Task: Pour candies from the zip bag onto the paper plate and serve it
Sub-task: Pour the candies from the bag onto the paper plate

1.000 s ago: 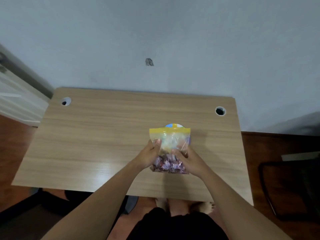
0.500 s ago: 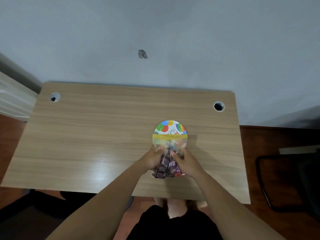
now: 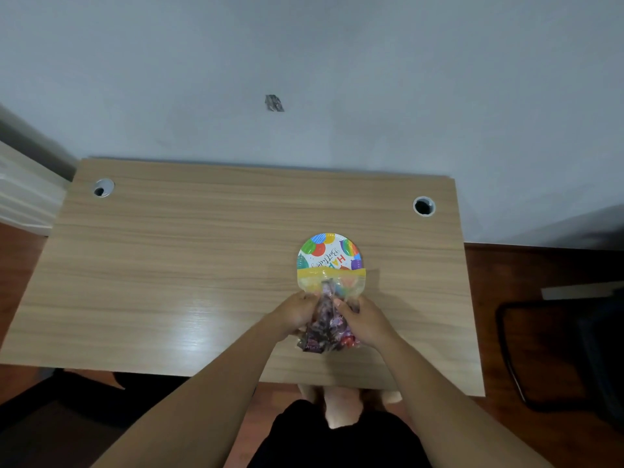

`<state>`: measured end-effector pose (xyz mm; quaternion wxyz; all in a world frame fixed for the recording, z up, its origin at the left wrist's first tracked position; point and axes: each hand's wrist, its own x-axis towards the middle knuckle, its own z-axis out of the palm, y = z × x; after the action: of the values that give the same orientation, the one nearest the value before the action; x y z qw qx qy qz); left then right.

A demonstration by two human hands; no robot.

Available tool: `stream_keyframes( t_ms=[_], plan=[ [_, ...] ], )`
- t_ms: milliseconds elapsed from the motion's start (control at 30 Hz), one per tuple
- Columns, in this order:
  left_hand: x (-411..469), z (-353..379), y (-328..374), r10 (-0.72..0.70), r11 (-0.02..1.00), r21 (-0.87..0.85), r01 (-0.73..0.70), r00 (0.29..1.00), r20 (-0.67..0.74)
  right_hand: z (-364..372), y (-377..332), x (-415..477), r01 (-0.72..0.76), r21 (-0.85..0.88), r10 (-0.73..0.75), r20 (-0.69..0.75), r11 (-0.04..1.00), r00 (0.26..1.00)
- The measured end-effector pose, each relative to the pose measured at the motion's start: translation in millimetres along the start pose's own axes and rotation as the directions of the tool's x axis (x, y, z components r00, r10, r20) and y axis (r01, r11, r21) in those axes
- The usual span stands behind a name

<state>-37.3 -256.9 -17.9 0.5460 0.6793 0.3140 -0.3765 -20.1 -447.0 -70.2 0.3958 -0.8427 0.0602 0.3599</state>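
A clear zip bag [image 3: 329, 292] with a yellow zip strip lies tilted over the near half of a round paper plate [image 3: 329, 251] printed with coloured balloons. Wrapped candies [image 3: 326, 332], mostly purple and red, fill the bag's near end. My left hand [image 3: 297, 314] grips the bag's left side and my right hand [image 3: 363, 320] grips its right side. The yellow top of the bag points away from me, over the plate. No candy lies on the visible part of the plate.
The wooden desk [image 3: 202, 265] stands against a grey wall and has a cable hole at the back left [image 3: 103, 188] and one at the back right [image 3: 423, 206]. A dark chair [image 3: 567, 349] stands to the right on the wood floor.
Both hands have lowered the bag and tipped its yellow top away from me, over the plate. More of the plate now shows beyond the bag.
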Motion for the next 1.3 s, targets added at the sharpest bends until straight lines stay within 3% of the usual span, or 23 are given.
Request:
stream_keyframes(
  t_ms=[533, 933, 1300],
  plan=[
    [17, 1, -23, -0.035, 0.998, -0.045, 0.033, 0.998, -0.049, 1, 2, -7, 0.033, -0.036, -0.033, 0.004, 0.999, 0.999],
    [19, 1, -28, 0.01, 1.0, -0.008, -0.01, 0.999, -0.048, -1, 4, -7, 0.059, -0.076, -0.06, -0.011, 0.995, 0.998],
    [19, -1, -32, 0.039, 0.995, -0.089, -0.043, 0.998, -0.055, 0, 8, -5, 0.039, -0.025, -0.04, -0.028, 0.999, 0.999]
  ],
)
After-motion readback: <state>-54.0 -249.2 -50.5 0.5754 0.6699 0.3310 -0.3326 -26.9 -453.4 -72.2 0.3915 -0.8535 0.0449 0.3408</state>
